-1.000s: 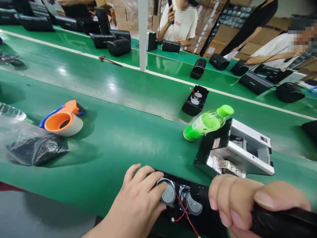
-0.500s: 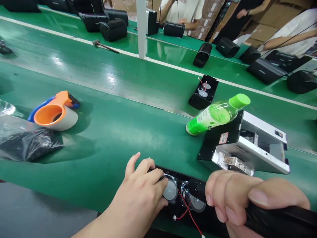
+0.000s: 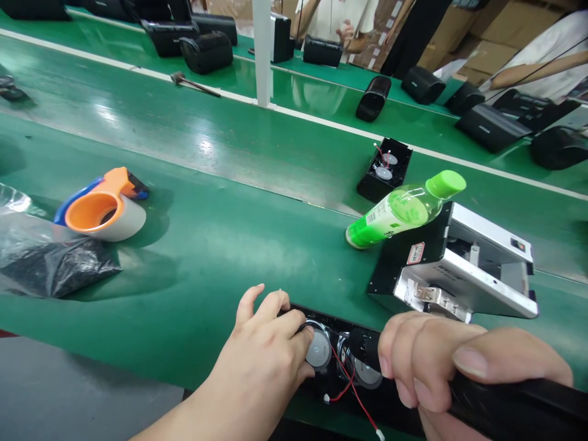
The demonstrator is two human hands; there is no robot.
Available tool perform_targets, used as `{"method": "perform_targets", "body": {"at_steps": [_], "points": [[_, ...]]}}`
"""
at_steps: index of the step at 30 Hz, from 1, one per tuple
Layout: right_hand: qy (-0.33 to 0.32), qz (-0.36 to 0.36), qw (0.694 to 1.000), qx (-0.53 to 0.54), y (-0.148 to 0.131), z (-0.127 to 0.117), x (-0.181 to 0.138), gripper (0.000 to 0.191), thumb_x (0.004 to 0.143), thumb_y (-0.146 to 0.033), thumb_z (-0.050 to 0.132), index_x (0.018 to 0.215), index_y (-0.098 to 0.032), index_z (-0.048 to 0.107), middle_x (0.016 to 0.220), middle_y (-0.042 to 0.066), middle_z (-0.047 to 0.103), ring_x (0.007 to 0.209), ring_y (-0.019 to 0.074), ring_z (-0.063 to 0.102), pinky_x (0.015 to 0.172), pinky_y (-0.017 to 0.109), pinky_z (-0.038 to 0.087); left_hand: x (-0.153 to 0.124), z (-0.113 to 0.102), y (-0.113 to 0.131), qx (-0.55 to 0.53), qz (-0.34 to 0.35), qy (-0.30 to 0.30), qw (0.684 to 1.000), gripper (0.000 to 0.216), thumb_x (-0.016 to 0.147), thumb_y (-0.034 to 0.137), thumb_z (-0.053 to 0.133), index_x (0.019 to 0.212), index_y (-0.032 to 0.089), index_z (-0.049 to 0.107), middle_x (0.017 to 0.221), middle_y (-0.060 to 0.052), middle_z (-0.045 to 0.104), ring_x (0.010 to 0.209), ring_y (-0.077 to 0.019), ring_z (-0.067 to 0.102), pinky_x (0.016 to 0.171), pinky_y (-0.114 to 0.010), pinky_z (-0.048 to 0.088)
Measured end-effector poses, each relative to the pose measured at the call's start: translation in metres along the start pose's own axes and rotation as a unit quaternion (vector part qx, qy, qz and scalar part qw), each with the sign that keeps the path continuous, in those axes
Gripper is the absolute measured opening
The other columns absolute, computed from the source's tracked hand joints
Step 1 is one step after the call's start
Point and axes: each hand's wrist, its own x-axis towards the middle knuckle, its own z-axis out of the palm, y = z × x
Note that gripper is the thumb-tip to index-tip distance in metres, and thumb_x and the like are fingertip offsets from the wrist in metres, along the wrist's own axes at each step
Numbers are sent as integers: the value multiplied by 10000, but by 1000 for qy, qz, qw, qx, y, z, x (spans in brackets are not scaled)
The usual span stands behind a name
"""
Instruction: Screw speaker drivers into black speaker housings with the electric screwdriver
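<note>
An open black speaker housing (image 3: 340, 367) with two round silver drivers and a red wire lies at the near edge of the green belt. My left hand (image 3: 264, 355) rests on its left end, fingers curled and pressing by the left driver. My right hand (image 3: 450, 367) is wrapped round a black tool handle (image 3: 519, 410) whose tip points at the right driver.
A green bottle (image 3: 404, 209) leans on a silver and black machine (image 3: 463, 266). An orange tape dispenser (image 3: 103, 208) and a plastic bag (image 3: 46, 257) lie left. Another open housing (image 3: 384, 169) rides the belt. Black speakers, a white post (image 3: 263, 52) and other workers are beyond.
The view has tilted down and left a little. My left fingers curled tighter on the housing. The open housing on the belt drifted right.
</note>
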Motion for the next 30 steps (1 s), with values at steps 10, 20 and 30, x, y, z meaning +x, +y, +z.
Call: {"method": "perform_targets", "body": {"at_steps": [10,20,30], "points": [[-10,-16,1000,12,-1,2,6,221,1081,-398,609,1061,-333,820,531,-22,654,379,196,594,454,363,552,0,-3,1,0,-1,-12,1000,401,757,373,1030,1073,280,801,1033,23,806,1101,-300,620,1200,-623,258],[9,2,1000,17,5,9,5,289,1040,-530,673,983,-293,829,582,3,662,501,210,640,507,362,559,0,-1,4,43,5,0,999,341,775,393,1014,1025,277,813,1070,-21,758,1120,-321,622,1209,-672,327],[-53,29,996,67,20,7,11,547,974,-779,620,1033,-276,825,659,16,692,515,202,629,543,362,530,12,-12,3,53,-2,-78,996,392,814,326,980,1177,316,833,1580,-144,602,1441,-458,556,1210,-815,346]]}}
